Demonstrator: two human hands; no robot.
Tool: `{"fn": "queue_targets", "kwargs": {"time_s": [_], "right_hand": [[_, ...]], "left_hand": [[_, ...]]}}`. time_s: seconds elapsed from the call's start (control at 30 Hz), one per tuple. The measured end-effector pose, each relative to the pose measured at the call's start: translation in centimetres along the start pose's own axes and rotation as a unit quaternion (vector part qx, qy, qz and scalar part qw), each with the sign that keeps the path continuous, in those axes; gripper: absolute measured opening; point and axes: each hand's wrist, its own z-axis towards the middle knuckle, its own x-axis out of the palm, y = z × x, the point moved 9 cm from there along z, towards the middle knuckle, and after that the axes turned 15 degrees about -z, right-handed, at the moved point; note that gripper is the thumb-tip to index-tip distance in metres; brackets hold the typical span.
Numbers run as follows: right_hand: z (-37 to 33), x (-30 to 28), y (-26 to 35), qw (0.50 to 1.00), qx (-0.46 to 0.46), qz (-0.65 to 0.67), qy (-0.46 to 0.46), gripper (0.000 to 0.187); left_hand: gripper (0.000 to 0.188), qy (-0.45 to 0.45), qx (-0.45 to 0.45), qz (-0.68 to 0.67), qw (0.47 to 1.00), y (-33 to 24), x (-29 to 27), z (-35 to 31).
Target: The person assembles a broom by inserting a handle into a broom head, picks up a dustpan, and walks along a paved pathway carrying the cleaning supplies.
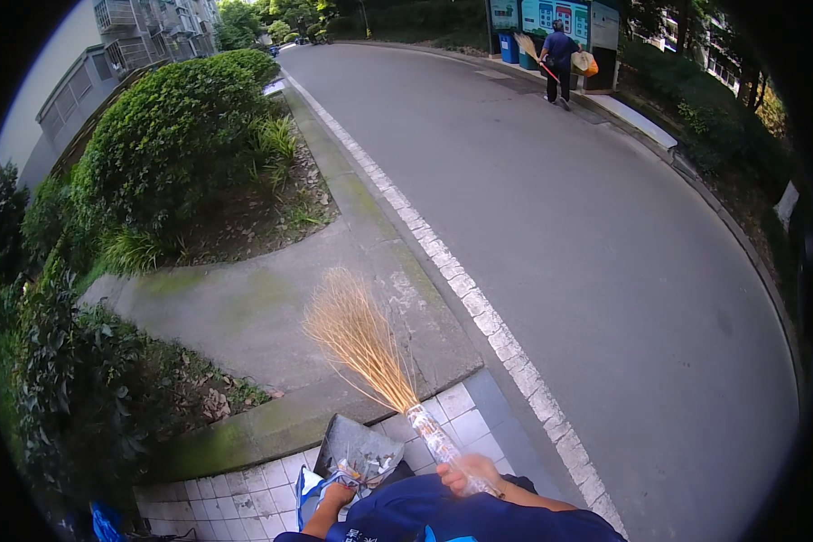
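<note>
My right hand (471, 475) is closed around the wrapped handle of a straw broom (359, 348). The broom points up and to the left, its tan bristles fanned out over the pavement. Low in the head view, my left hand (338, 495) is closed at the near end of a grey dustpan (357, 444) with bits of litter in it. A blue-and-white plastic bag (308, 490) hangs beside that hand. The dustpan's grip is hidden by my fingers and the bag.
Pale paving tiles (244, 501) lie under me, bordered by a mossy stone kerb (244, 434). Planted beds with a rounded bush (167, 135) are on the left. A grey road (551, 199) runs on the right. Far off, a person (560, 59) carries a broom and bags near blue bins (508, 48).
</note>
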Motion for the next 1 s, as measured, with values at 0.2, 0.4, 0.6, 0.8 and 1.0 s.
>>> {"fn": "queue_targets", "kwargs": {"time_s": [0.2,0.4,0.6,0.8,1.0], "right_hand": [[3.4,1.8,2.1,0.996,-0.014,-0.087,0.004,0.047],[4.2,2.4,2.6,0.995,-0.034,-0.094,0.012,0.047],[4.2,1.2,2.1,0.994,-0.014,-0.103,-0.017,0.040],[3.1,1.3,2.3,0.997,-0.012,-0.071,0.018,0.042],[3.2,-0.2,3.5,0.993,-0.060,-0.095,-0.031,0.039]], "left_hand": [[0.048,-0.004,0.039,0.019,0.999,-0.2,-2.2,2.9],[0.054,0.029,0.109,-0.009,0.994,1.9,-0.9,5.5],[0.054,0.060,0.100,0.031,0.993,3.3,2.3,7.7],[0.054,0.073,0.100,0.060,0.991,3.6,4.0,9.4],[0.053,0.081,0.082,0.063,0.991,4.3,4.5,10.2]]}}
